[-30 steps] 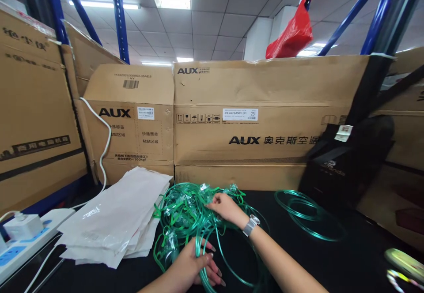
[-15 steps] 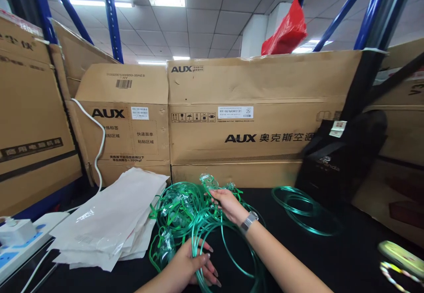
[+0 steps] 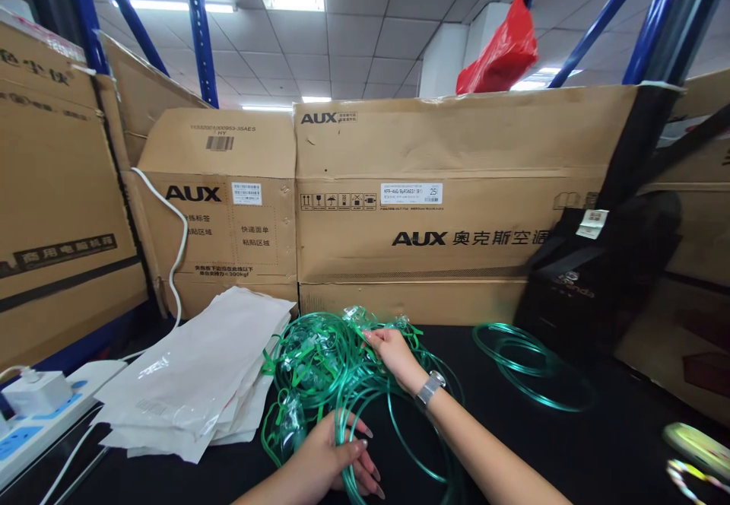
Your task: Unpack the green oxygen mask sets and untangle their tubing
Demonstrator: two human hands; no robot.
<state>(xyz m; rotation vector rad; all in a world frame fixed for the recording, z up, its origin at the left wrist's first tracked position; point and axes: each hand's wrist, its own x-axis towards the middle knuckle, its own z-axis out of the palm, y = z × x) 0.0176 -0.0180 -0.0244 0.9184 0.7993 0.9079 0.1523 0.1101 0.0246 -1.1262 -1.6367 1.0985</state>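
Green tubing (image 3: 345, 372) piled in tangled loops on the black counter (image 3: 570, 444), mixed with green straps and clear plastic bits. Clock below is centred on that pile.

Nearest, 6 o'clock: left hand (image 3: 329, 448), palm inward, fingers loosely curled round several strands, thumb over them. Another clear piece (image 3: 292, 423) sits just beside it at 7.

3 o'clock, touching the pile: right hand (image 3: 393, 351), watch (image 3: 432, 388) on wrist, thumb and fingertips pinching a clear plastic part (image 3: 358, 316) at the pile's far side. Exact contact too small to read.

Progress, my read: partway. Loops gathered in left hand, one coil (image 3: 528, 374) lying well apart at 3. Main pile not untangled; parts overlap, can't count them.

Same counter: white bags (image 3: 194, 368) stacked flat at 9, power strip (image 3: 94, 383) past them, yellow-green case (image 3: 699, 444) and beaded band (image 3: 678, 474) between 3 and 4.

Behind: black bag (image 3: 593, 277) at 2–3, small carton (image 3: 228, 159) at 11, long carton (image 3: 468, 155) at 1–2.
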